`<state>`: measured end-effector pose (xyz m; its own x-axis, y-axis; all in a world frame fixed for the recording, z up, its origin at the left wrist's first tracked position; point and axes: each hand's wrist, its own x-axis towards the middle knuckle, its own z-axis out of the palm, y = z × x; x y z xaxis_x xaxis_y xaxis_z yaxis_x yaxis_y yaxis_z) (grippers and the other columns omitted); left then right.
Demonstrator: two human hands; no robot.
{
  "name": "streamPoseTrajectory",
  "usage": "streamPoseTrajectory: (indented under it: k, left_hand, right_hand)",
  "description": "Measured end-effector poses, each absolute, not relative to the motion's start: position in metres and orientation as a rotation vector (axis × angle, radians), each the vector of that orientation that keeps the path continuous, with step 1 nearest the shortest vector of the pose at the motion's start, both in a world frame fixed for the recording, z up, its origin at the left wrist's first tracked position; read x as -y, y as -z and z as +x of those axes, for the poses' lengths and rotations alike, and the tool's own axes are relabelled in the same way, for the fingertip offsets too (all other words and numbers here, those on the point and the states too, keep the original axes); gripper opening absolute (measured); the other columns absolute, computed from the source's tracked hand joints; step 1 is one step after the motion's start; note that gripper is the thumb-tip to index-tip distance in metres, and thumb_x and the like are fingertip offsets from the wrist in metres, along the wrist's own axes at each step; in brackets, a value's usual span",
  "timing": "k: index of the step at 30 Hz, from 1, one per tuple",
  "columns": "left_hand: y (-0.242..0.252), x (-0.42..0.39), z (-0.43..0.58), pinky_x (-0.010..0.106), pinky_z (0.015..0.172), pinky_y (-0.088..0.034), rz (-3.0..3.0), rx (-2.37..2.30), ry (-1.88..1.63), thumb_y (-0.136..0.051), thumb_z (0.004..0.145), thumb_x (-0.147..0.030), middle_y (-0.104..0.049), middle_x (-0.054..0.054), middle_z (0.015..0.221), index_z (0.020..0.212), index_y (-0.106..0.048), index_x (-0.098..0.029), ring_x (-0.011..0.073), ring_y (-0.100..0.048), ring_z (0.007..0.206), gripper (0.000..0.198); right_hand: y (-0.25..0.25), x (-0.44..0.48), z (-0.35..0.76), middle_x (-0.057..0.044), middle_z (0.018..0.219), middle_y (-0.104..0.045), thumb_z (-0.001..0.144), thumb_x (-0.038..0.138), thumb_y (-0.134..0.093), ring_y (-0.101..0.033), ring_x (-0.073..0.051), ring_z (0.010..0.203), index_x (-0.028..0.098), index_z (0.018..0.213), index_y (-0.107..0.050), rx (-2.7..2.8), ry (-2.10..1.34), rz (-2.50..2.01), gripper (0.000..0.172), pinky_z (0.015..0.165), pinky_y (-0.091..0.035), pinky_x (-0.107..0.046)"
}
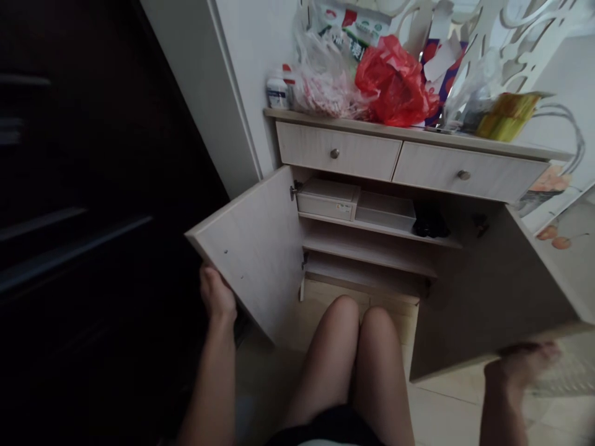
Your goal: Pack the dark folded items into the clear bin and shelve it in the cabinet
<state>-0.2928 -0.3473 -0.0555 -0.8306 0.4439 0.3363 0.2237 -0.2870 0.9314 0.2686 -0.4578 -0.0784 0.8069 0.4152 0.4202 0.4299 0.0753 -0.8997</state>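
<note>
A pale wood-grain cabinet [344, 139] stands before me with both lower doors swung wide. My left hand [217, 294] grips the outer edge of the left cabinet door [260, 248], its fingers partly hidden behind the panel. At the lower outer edge of the right cabinet door [493, 297], my right hand [525, 365] holds on, slightly blurred. Inside, the upper shelf bears a lidded white box [325, 198], an open shallow bin [385, 210] and a dark bundle [430, 220]. Lower shelves [367, 244] show beneath.
Two closed drawers sit above, each with a round knob [334, 153]. On the cabinet top lie a red plastic bag [395, 83], a clear bag [325, 87], a white bottle [277, 93] and a yellow packet [509, 116]. A dark panel [93, 186] rises at left; my knees [346, 310] are close to the cabinet.
</note>
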Motion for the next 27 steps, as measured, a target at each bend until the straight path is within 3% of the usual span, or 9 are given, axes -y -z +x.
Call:
streamPoseTrajectory:
  k: [3,6,16,21,27]
  left_hand:
    - [0.070,0.359,-0.258,0.045,0.107,-0.047,1.070,-1.802,-2.214,-0.050,0.089,-0.066,-0.068,0.012,0.122,0.117,-0.064,-0.019,0.0284,-0.061,0.119,0.056]
    - [0.079,0.359,-0.217,0.040,0.097,-0.053,1.250,-1.727,-2.146,-0.057,0.088,-0.060,-0.070,0.014,0.118,0.123,-0.062,-0.018,0.0265,-0.067,0.110,0.055]
    - [0.069,0.277,-0.082,0.031,0.076,-0.058,1.808,-1.312,-1.784,-0.058,0.095,-0.039,-0.076,0.011,0.094,0.106,-0.072,-0.019,0.0211,-0.074,0.082,0.027]
    - [0.052,0.216,-0.027,0.032,0.079,-0.054,1.907,-1.350,-1.631,-0.064,0.092,-0.020,-0.076,0.011,0.093,0.098,-0.072,-0.017,0.0213,-0.072,0.084,0.010]
    - [0.038,0.173,-0.001,0.031,0.083,-0.050,2.001,-1.441,-1.470,-0.063,0.092,-0.014,-0.074,0.011,0.095,0.099,-0.070,-0.015,0.0200,-0.069,0.089,0.010]
  right_hand:
    - [0.082,0.450,0.232,-0.009,0.104,-0.057,0.095,0.064,-0.032,-0.058,-0.028,0.095,0.023,0.116,-0.053,0.565,0.119,-1.490,0.050,0.075,-0.050,-0.043]
    - [0.077,0.427,0.194,-0.011,0.114,-0.059,0.097,0.061,-0.034,-0.060,-0.024,0.102,0.021,0.121,-0.052,0.785,0.007,-1.476,0.050,0.081,-0.049,-0.037]
    - [0.051,0.303,0.148,-0.013,0.101,-0.068,0.103,0.051,-0.022,-0.060,-0.023,0.089,0.018,0.103,-0.060,1.318,-0.070,-1.537,0.051,0.080,-0.043,-0.034]
    - [0.046,0.255,0.140,-0.011,0.098,-0.063,0.106,0.039,-0.021,-0.056,-0.020,0.084,0.018,0.104,-0.061,1.417,0.027,-1.731,0.045,0.072,-0.037,-0.029]
    - [0.033,0.215,0.132,-0.013,0.105,-0.060,0.106,0.032,-0.028,-0.056,-0.021,0.087,0.014,0.110,-0.063,1.478,0.054,-1.828,0.039,0.076,-0.039,-0.030]
